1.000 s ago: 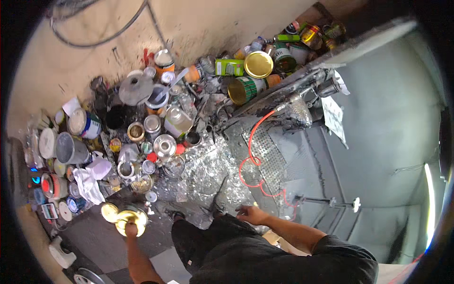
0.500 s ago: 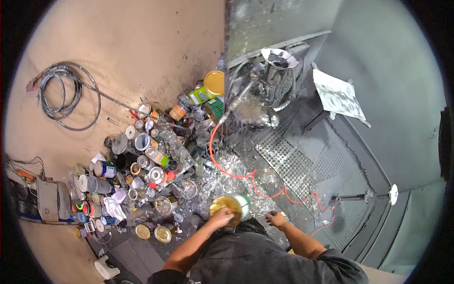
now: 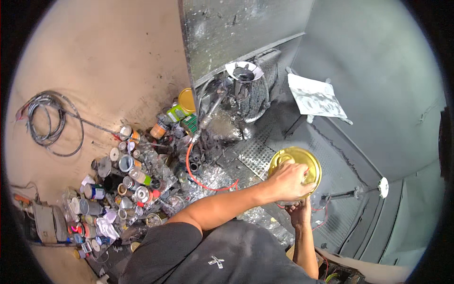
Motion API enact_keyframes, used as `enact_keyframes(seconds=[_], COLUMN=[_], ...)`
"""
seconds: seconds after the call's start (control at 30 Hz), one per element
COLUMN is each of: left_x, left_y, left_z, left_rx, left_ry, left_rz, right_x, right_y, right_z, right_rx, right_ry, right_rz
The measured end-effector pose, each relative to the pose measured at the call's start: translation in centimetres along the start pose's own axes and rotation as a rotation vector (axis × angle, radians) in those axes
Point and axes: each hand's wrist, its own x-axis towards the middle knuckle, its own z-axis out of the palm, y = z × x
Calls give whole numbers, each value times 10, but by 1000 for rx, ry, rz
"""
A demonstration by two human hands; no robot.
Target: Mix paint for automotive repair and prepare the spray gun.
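Note:
A paint can with a gold metal lid (image 3: 309,187) is held out in front of me at right of centre, its top facing up towards me. Across the lid lies my left hand (image 3: 289,181), fingers bent and closed on the can. My right hand (image 3: 299,211) is at the can's near lower side, its fingers bent up against it and partly hidden. The can's side and base are mostly hidden beneath the lid and hands.
Many used paint cans, cups and lids (image 3: 142,194) crowd the floor at left. An orange hose (image 3: 190,165) runs from a paint-crusted stand (image 3: 222,125). A white, grey-smeared panel (image 3: 317,97) stands at far right; a coiled hose (image 3: 47,118) hangs on the left wall.
My left hand has carried the can up and to the right. My right hand, free before, has come against its underside. The view has shifted to the right.

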Motion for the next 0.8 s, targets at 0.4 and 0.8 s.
enact_keyframes(seconds=[0.4,0.8], left_x=[94,141], left_y=[27,-45], left_z=[-153,-211], left_rx=[-15,-262], left_ry=[217,250], left_rz=[305,237], right_x=[-46,-66], right_y=[-103,-135], right_z=[162,232], right_rx=[-57,-415], right_ry=[-41,130], right_rz=[-503,-639])
